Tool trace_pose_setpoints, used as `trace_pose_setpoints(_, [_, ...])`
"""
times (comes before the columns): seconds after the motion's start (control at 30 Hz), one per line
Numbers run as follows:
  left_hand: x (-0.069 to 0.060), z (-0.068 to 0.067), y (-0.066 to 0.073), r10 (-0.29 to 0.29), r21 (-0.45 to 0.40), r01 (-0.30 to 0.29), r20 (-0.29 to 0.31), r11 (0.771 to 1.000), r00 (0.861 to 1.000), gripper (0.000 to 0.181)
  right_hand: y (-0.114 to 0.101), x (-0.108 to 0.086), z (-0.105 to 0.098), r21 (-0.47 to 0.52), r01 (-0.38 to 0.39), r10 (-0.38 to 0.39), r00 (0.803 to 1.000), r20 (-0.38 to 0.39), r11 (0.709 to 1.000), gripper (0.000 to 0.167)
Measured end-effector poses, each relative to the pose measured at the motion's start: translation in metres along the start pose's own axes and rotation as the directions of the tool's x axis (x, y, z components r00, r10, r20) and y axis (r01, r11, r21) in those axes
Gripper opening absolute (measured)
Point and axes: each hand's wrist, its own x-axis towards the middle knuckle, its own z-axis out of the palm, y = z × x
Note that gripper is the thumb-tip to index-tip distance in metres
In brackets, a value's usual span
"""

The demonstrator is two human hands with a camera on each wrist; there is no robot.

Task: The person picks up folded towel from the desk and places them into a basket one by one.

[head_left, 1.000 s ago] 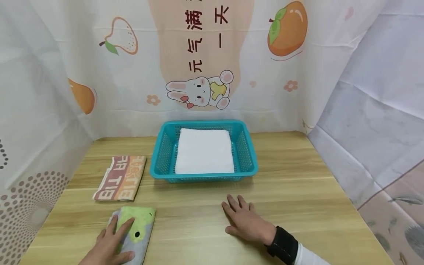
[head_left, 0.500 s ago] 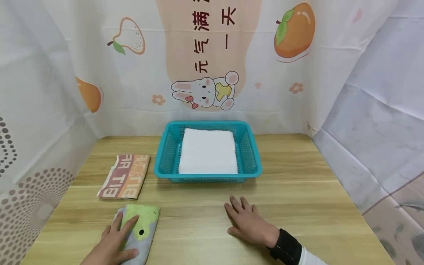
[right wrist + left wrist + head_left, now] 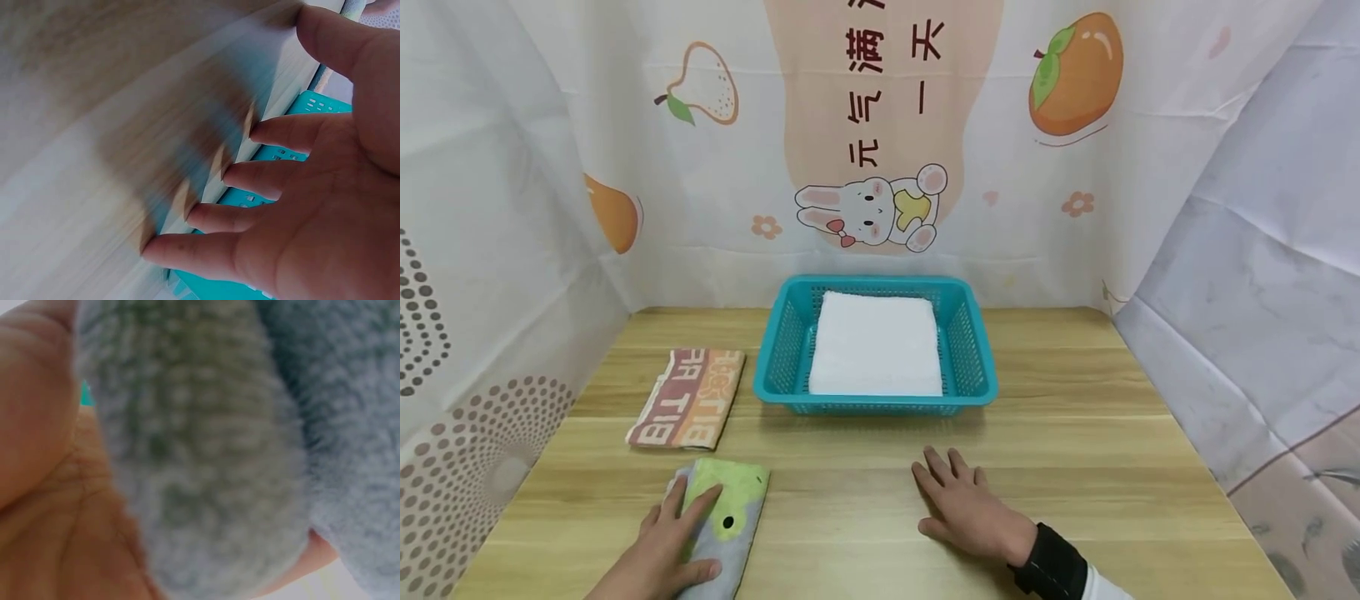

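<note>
My left hand (image 3: pixel 662 546) rests on a folded grey-and-green towel (image 3: pixel 730 525) near the table's front left. Its fingers lie spread over the towel top, and the thumb touches the near part. Close up in the left wrist view, the towel's thick rounded folds (image 3: pixel 200 456) hide most of the fingers, with the palm behind them. To the right, my right hand (image 3: pixel 966 512) has its fingers spread and holds nothing. In the right wrist view its fingertips (image 3: pixel 156 247) touch the wooden tabletop.
A teal plastic basket (image 3: pixel 985 393) stands at the back centre, with a folded white towel (image 3: pixel 877 346) inside. Left of it lies a folded red-and-orange lettered towel (image 3: pixel 688 400). Printed curtains (image 3: pixel 700 208) enclose the wooden table (image 3: pixel 1075 433) at the back and sides.
The whole head view has shifted slightly, so everything sits a little further right. Both hands stay in place against the towel and table.
</note>
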Motion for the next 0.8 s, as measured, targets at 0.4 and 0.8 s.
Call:
trace_pose_setpoints(0.4, [0.001,0.002,0.003,0.036,0.014,-0.036,-0.006,0.999,0.999,0.097,0.001,0.001,0.001,-0.012,-0.001,0.001,1.000,-0.008,1.000,0.070])
trace_pose_setpoints(0.8, [0.003,0.007,0.011,-0.017,0.012,0.017,0.015,1.000,1.000,0.098,0.001,-0.001,0.002,0.001,-0.002,0.002,1.000,-0.010,1.000,0.069])
